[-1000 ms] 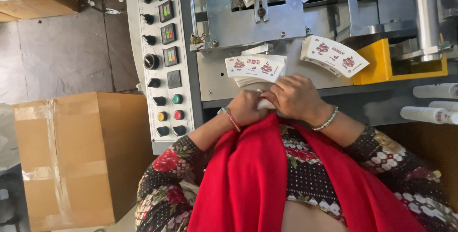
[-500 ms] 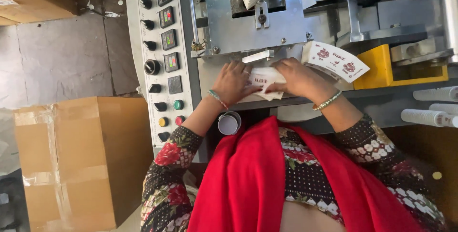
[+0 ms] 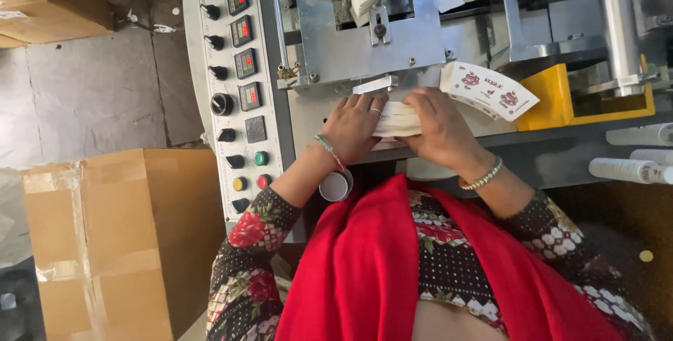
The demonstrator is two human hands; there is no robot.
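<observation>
My left hand (image 3: 356,125) and my right hand (image 3: 440,125) grip a stack of white paper blanks (image 3: 397,119) from both ends, pressing it flat on the ledge of a grey metal machine (image 3: 371,39). Just right of my right hand a fan of printed white blanks with red marks (image 3: 489,90) leans against a yellow bracket (image 3: 554,96). A small white paper cup (image 3: 335,185) hangs below my left wrist. Both wrists wear bracelets.
A control panel (image 3: 238,82) with black knobs, red displays and coloured buttons runs down the machine's left side. A taped cardboard box (image 3: 112,243) stands at lower left on the grey floor. White rollers (image 3: 631,169) stick out at right. A steel cylinder (image 3: 620,18) rises at upper right.
My hands moved up from near my chest to the machine ledge and closed around the stack of blanks, squaring it flat. The view shifted slightly downward.
</observation>
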